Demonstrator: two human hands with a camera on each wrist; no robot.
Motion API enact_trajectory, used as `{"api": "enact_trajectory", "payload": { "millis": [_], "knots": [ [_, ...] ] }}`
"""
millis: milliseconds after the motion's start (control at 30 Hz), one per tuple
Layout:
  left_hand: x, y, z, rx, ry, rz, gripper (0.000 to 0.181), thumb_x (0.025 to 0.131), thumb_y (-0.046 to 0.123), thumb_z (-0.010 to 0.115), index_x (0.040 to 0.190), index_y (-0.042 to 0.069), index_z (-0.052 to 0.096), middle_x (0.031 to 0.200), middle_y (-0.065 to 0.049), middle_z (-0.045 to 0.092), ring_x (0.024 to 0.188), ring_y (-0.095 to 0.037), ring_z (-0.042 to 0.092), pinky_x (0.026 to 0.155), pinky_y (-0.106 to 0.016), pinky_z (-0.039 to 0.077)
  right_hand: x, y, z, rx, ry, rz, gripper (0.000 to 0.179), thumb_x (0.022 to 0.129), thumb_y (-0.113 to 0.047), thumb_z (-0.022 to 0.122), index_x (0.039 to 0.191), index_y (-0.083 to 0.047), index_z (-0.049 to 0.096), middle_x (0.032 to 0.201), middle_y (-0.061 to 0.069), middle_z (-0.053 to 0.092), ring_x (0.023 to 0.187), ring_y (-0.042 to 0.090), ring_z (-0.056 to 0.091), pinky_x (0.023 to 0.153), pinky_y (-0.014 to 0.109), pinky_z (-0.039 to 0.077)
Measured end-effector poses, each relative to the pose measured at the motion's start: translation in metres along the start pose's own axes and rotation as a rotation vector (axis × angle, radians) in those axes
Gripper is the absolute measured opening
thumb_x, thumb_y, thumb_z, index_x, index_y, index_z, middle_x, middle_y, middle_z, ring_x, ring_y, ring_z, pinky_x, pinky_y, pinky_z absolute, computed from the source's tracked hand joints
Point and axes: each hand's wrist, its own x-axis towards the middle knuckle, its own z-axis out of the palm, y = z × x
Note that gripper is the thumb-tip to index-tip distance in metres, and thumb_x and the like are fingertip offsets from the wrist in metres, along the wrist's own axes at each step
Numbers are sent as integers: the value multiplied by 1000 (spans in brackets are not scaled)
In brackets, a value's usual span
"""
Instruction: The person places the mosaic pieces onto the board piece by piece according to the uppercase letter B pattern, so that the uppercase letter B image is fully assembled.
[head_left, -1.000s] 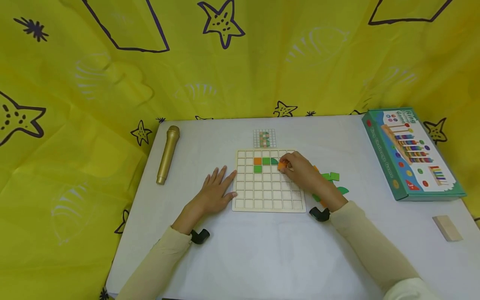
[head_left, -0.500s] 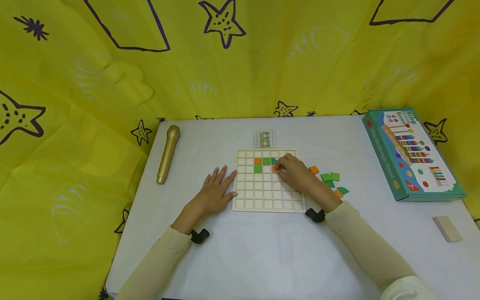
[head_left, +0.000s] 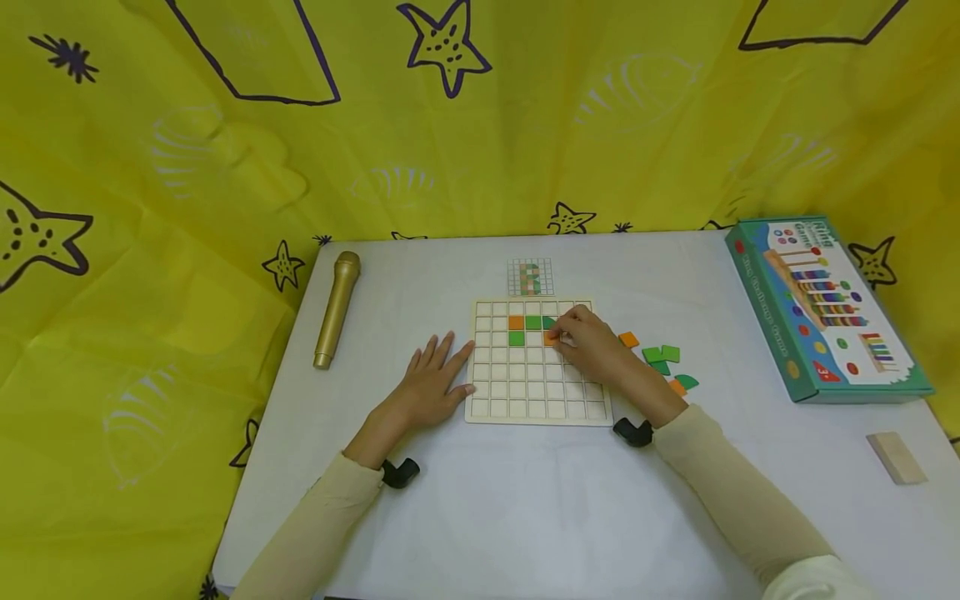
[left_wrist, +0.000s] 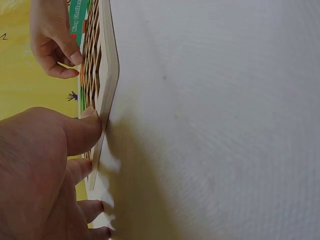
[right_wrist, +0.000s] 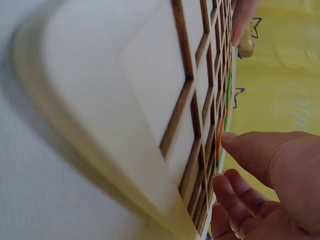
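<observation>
Right grip [head_left: 592, 343] was nearly closed, pinching an orange tile [head_left: 549, 338] | left grip [head_left: 431, 390] spread out, touching left edge of grid board [head_left: 536, 390] | imo squaring up before pressing was key

Grid board [head_left: 517, 389]: pale wood, square cells, rounded corners, flat on worktop [head_left: 450, 517], left edge touched by left hand [head_left: 429, 392]. Orange piece [head_left: 549, 338]: small, thin, pinched by right hand [head_left: 591, 342], at third row from far edge, fifth column from left; partly covered, full seating cannot be told.
</observation>
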Motion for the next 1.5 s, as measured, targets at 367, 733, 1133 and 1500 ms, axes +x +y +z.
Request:
{"api": "enact_trajectory", "payload": {
  "millis": [367,733,1133,1500],
  "knots": [
    [1,0,1,6,4,-7,73,110,51,45,172,27,13,178,-13,-1,164,-39,-6,130,-60,3,-19,23,-43,-44,5,218,42,106,-26,65,136,2,60,135,26,53,122,43,52,106,63,39],
    [-2,-1,-2,-10,11,14,73,111,50,45,172,25,15,178,-15,1,163,-41,-4,129,-63,4,-44,42,-69,-108,-88,362,47,105,-33,65,127,7,58,122,29,60,104,43,59,87,62,33],
    [0,-2,0,-9,5,13,73,111,51,45,172,25,15,178,-15,0,163,-41,-5,130,-63,3,-39,54,-65,-63,-55,315,38,108,-15,57,139,7,55,125,29,52,112,44,53,95,64,35],
    [-2,0,-1,-6,8,12,73,110,52,44,172,26,14,178,-14,0,164,-40,-5,130,-62,4,-39,63,-61,-11,-19,289,36,109,-10,54,140,8,53,132,33,47,118,46,52,107,65,41]
  ]
}}
